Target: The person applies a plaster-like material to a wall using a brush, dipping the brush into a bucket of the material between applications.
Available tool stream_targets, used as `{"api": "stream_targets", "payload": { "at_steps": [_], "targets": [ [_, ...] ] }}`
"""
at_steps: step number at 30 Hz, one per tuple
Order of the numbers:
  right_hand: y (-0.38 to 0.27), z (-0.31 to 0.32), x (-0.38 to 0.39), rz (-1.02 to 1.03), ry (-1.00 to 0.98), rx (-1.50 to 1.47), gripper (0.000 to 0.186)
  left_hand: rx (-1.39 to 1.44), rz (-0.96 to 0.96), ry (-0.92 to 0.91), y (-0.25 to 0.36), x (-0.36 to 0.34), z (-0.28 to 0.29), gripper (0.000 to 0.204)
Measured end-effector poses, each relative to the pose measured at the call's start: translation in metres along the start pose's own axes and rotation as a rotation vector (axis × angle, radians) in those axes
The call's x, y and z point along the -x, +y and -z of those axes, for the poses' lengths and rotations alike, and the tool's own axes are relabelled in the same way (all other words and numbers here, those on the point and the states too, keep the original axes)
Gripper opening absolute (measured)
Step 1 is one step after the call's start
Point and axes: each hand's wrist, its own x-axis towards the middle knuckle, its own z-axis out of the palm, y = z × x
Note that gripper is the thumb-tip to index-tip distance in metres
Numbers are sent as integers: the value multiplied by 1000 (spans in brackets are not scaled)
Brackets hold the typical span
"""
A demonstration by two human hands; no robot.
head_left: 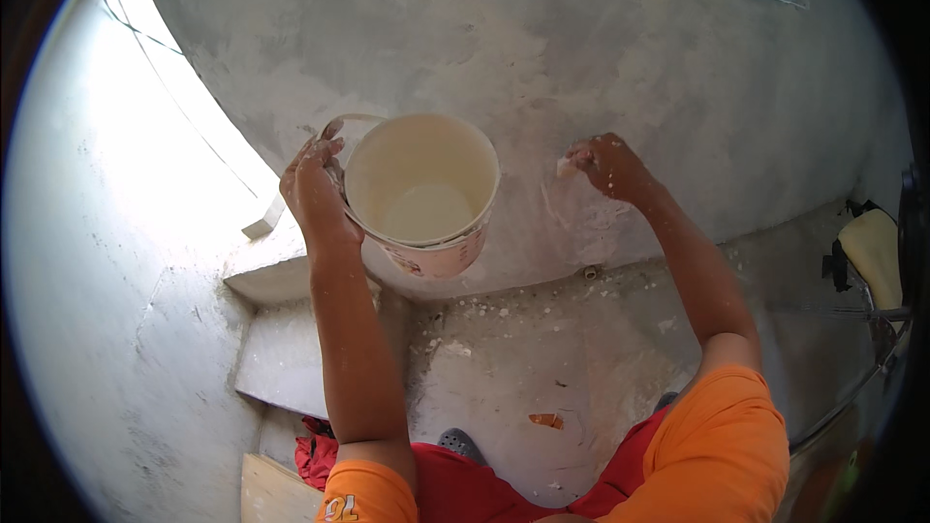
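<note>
My left hand [318,192] grips a white plastic bucket [441,260] at its left rim and handle, holding it up in front of the wall. Pale liquid or paste [431,211] shows at the bottom of the bucket; which of the two I cannot tell. To the right, my right hand [608,165] is closed on a small whitish piece [566,168], mostly hidden by the fingers. It is at the grey plastered wall [542,48], beside a wet-looking pale smear [581,218]. White specks cover both hands.
Concrete steps [281,353] rise at the left, with red cloth [316,455] and a wooden board [276,489] near them. White spatters and an orange-brown fragment [547,420] lie on the floor. A short pipe stub [590,272] sits at the wall's foot. A dark-framed vehicle [877,261] stands right.
</note>
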Motion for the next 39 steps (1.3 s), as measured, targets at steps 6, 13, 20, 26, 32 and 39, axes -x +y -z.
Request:
{"api": "stream_targets", "payload": {
  "at_steps": [6,13,20,26,32,39],
  "targets": [
    [-17,30,0,263,537,128,20,14,-17,16,-11,2,1,27],
    [20,-40,9,452,643,483,17,-6,-75,38,-18,7,-18,30],
    [15,-86,43,551,361,348,21,60,-71,-14,-9,6,-12,27],
    [-33,-6,13,263,312,10,17,48,-147,-11,6,15,-13,27],
    [-88,81,-8,120,673,-998,22,51,-269,-12,17,22,-21,26],
    [-103,118,-1,191,629,-1319,22,11,-399,29,26,39,-33,30]
  ]
}}
